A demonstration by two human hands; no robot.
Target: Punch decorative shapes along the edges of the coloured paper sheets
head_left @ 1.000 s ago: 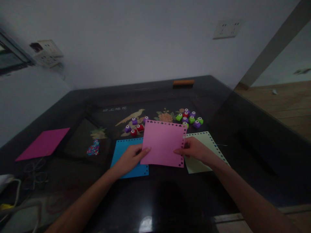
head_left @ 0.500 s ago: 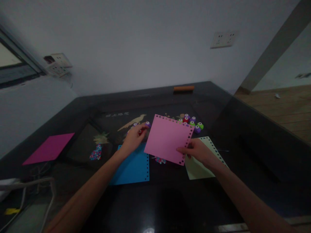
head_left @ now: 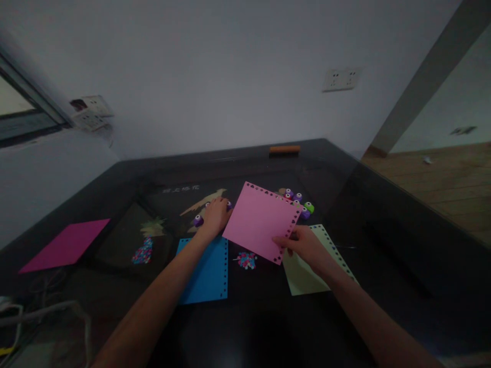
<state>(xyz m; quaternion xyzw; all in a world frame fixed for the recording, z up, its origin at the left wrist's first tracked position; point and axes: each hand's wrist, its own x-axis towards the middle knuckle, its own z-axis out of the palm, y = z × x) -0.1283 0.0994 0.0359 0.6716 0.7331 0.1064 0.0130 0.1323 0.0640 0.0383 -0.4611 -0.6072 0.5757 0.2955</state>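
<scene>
My right hand [head_left: 307,248] pinches the lower corner of a pink paper sheet [head_left: 261,220] with punched holes along its edges, and holds it tilted above the black table [head_left: 383,240]. My left hand [head_left: 215,217] reaches forward with its fingers curled over a small group of paper punches; a purple punch [head_left: 198,221] shows beside it. What the fingers hold is hidden. A blue punched sheet [head_left: 207,271] lies under my left forearm. A pale green punched sheet [head_left: 307,271] lies under my right hand. A small heap of coloured paper bits [head_left: 246,260] lies between the two sheets.
More purple and green punches [head_left: 301,203] sit behind the pink sheet. A magenta sheet [head_left: 65,244] lies at the far left, and another heap of paper bits [head_left: 141,251] lies near it. An orange bar [head_left: 284,149] rests at the table's back edge. Cables [head_left: 46,312] trail at the lower left.
My left hand let go of the pink sheet and reached forward onto the punches. My right hand alone keeps the sheet, now lifted and tilted, uncovering the paper bits beneath it.
</scene>
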